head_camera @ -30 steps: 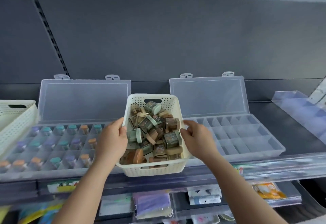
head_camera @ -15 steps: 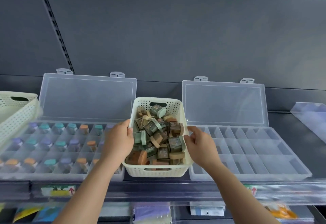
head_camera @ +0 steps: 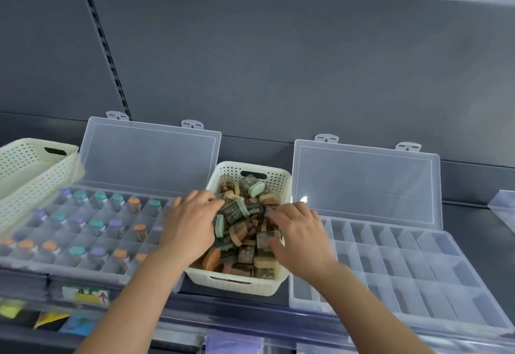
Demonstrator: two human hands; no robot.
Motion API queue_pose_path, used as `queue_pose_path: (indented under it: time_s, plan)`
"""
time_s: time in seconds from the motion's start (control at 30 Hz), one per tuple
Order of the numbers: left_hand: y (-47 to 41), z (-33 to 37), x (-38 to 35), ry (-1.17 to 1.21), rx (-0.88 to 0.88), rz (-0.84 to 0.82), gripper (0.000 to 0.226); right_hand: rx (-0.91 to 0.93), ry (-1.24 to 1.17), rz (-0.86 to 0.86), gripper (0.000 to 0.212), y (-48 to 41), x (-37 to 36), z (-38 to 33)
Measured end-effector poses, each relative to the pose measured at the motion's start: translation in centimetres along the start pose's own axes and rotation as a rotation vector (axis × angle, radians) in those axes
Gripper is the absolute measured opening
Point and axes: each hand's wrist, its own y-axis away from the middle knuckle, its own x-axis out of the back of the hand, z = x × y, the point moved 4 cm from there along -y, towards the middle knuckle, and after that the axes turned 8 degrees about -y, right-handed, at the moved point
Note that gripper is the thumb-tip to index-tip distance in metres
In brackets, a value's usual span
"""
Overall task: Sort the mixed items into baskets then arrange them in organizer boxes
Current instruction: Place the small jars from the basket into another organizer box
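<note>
A cream perforated basket (head_camera: 231,284) stands on the shelf between two clear organizer boxes. It is heaped with small square jars (head_camera: 237,213) that have green, tan and orange lids. My left hand (head_camera: 192,225) reaches over the basket's left rim, fingers stretched onto the jars. My right hand (head_camera: 301,231) hovers over the right side of the heap with fingers spread and thumb low; both hands are blurred. The left organizer box (head_camera: 150,155) holds several small bottles with coloured caps. The right organizer box (head_camera: 404,270) has bare compartments.
Another cream basket (head_camera: 30,169) leans on the left box's far left end. Both box lids stand open against the grey back panel. A clear divider (head_camera: 504,208) sits at the far right. Packaged goods hang below the shelf's front rail (head_camera: 250,317).
Both hands let go of the basket's sides and moved inward over the jars. The basket now rests on the shelf between the boxes, and the view has swung left.
</note>
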Motion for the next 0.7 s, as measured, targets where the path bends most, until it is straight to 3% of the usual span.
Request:
queue_pose_path:
  time_s: [0.1, 0.2, 0.33, 0.47, 0.6, 0.7]
  plan:
    - [-0.3, 1.3, -0.7, -0.037, -0.077, -0.170, 0.064, 0.107, 0.031, -0.212, 0.026, -0.8, -0.8, -0.3]
    - [-0.6, 1.5, -0.9, -0.054, -0.067, -0.221, 0.057, 0.150, 0.091, -0.258, 0.024, -1.2, -1.3, -0.6]
    - [-0.6, 1.4, -0.3, 0.018, -0.058, -0.198, 0.048, 0.173, 0.088, -0.213, 0.029, -1.4, -1.2, -0.5]
    - [-1.2, 1.0, 1.7, 0.233, 0.016, -0.105, 0.050, 0.127, -0.110, -0.108, 0.033, -1.8, 0.5, 0.0]
    - [-2.2, 2.3, 4.0, 0.364, 0.060, 0.052, 0.044, -0.023, -0.319, 0.071, 0.046, -1.9, 2.7, 2.2]
    - [-3.2, 4.6, 5.0, 0.491, 0.010, 0.081, 0.033, -0.165, -0.479, 0.127, 0.059, -1.5, 3.9, 4.8]
